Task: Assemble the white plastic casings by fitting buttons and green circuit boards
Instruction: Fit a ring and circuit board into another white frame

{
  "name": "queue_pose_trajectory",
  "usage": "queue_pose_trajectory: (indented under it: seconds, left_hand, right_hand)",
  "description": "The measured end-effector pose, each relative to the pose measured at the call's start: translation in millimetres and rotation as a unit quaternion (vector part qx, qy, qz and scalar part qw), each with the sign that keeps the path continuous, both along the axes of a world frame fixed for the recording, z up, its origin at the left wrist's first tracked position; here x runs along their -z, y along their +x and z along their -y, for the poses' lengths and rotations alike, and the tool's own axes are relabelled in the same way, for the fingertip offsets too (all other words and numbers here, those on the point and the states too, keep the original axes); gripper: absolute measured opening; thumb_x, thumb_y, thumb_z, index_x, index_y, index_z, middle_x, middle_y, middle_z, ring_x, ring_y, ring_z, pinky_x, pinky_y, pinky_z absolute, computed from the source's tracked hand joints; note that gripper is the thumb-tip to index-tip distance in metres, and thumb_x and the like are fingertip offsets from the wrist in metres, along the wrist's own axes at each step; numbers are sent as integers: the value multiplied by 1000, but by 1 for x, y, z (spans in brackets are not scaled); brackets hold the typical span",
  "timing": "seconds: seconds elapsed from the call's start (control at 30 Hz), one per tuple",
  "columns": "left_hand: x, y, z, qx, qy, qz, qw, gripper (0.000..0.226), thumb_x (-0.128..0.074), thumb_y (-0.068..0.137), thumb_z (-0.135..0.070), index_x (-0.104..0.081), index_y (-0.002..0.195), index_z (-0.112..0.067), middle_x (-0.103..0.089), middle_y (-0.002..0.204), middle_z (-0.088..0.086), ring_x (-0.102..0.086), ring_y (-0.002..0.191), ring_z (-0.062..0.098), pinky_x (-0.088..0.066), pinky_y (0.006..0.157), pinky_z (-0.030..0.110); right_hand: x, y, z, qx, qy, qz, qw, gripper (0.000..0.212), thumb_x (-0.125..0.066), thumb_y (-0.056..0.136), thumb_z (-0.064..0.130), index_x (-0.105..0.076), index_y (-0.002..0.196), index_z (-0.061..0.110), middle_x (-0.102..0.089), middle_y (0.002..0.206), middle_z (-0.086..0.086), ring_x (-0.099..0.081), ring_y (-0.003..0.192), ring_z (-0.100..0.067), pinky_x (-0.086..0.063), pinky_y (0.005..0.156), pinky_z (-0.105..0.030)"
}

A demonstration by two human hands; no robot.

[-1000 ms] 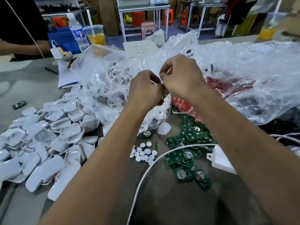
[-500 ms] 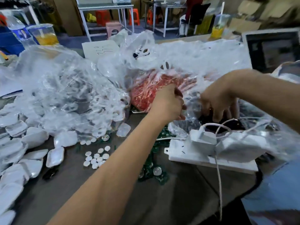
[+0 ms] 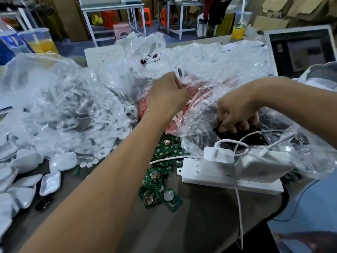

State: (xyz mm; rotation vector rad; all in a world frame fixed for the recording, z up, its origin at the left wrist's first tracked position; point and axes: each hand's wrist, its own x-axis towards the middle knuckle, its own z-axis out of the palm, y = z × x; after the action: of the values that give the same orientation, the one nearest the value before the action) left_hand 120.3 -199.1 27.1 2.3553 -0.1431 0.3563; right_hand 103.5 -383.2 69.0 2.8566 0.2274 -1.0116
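While both arms reach forward, the heap of green circuit boards (image 3: 160, 172) lies below the left forearm, small white round buttons (image 3: 89, 164) just left of it. Beyond, the right hand (image 3: 235, 114) curls its fingers on dark parts inside a clear plastic bag (image 3: 228, 73); the left hand (image 3: 166, 94) grips a white plastic casing (image 3: 179, 73). Loose white casing shells (image 3: 27, 172) lie far left. Dragging the bag could snag the white charger cable (image 3: 238, 198) and scatter boards. Scribbles on the white paper sheet (image 3: 104, 56) are unreadable.
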Motion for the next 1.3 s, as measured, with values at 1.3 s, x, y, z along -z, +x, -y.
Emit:
queue_pose_trajectory:
  seconds: [1.3]
  left_hand:
    - [1, 6, -42, -46, -108, -45, 992, 12, -67, 89, -16, -69, 82, -7, -73, 82, 8, -70, 82, 24, -55, 66, 32]
  right_hand:
    - [-13, 64, -46, -117, 119, 235, 957, 4, -77, 93, 30, -77, 89, 30, -68, 91, 13, -57, 82, -4, -41, 80, -31]
